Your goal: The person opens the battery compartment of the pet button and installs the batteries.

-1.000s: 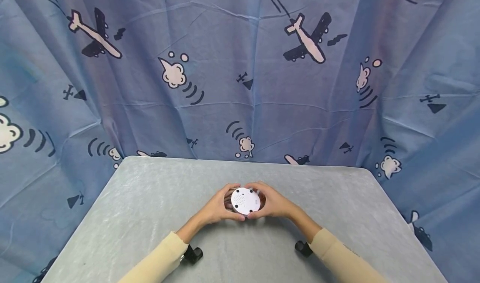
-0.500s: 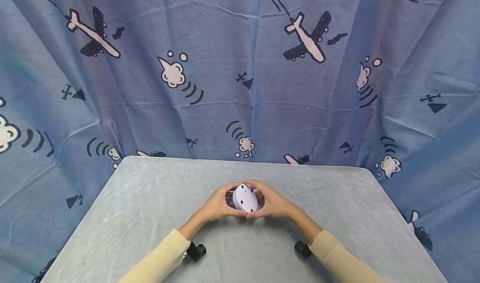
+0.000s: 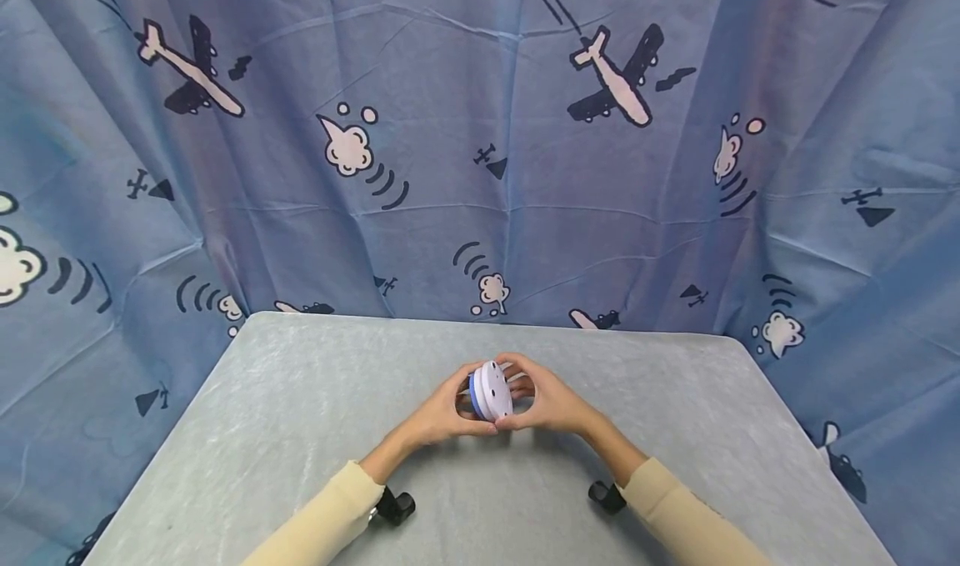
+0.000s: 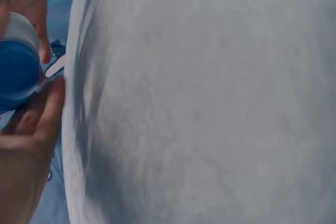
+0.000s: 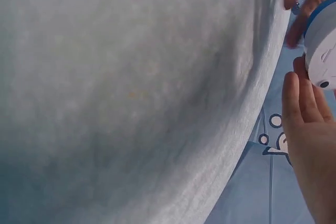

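Above the table, a small round white device (image 3: 497,393) with a blue side is held between both hands. Its white underside, dotted with small black feet, faces right and toward the head camera. My left hand (image 3: 437,409) curves round its left side, thumb along the near edge. From the right, my right hand (image 3: 550,399) grips the near and far rim with thumb and fingers. The left wrist view shows the smooth blue face of the device (image 4: 18,72); the right wrist view shows part of its white underside (image 5: 324,61), cut off by the frame edge.
A pale grey cloth covers the table (image 3: 337,366), which has rounded far corners. Behind it hangs a blue curtain (image 3: 420,157) printed with planes and clouds. Black wrist mounts (image 3: 395,508) show below the sleeves.
The device has turned between the hands: its underside, facing the head camera a second ago, now points more to the right, and the blue side shows at left. Both hands have stayed nearly in place.
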Action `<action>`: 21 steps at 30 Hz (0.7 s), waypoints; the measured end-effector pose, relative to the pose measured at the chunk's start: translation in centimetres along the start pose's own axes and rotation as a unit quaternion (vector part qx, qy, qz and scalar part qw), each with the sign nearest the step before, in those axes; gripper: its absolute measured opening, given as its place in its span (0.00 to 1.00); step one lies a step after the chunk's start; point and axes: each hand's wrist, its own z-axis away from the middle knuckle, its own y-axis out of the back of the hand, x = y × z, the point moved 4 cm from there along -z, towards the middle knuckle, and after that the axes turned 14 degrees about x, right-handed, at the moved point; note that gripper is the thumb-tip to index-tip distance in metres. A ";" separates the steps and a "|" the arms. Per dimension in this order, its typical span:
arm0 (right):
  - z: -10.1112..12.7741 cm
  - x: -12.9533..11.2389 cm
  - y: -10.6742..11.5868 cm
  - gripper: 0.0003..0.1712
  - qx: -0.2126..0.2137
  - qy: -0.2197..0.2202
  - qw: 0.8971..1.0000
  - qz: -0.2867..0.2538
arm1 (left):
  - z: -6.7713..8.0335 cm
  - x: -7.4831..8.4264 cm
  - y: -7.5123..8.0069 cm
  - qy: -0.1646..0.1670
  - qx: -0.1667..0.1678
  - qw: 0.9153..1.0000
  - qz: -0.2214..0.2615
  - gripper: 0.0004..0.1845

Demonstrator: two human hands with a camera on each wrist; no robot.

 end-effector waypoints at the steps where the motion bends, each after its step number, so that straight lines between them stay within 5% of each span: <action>1: 0.0 0.0 0.0 0.52 -0.003 -0.006 1.000 -0.001 | 0.0 0.0 0.0 0.000 0.002 1.000 -0.001 0.45; 6: 0.1 0.1 -0.2 0.52 -0.027 -0.021 0.999 0.010 | 0.0 0.2 0.5 -0.008 0.031 0.997 -0.077 0.43; 11: 0.0 -0.6 -0.1 0.52 -0.028 0.013 1.000 -0.001 | 0.0 0.6 1.0 -0.022 0.034 0.988 -0.147 0.43; 15: 0.0 -0.9 -0.1 0.47 -0.027 0.036 0.999 -0.010 | 0.1 0.7 1.0 -0.027 0.038 0.986 -0.158 0.43; 21: 0.3 -0.3 0.3 0.44 -0.012 0.008 0.999 -0.030 | 0.2 0.6 1.0 -0.025 0.063 0.990 -0.124 0.42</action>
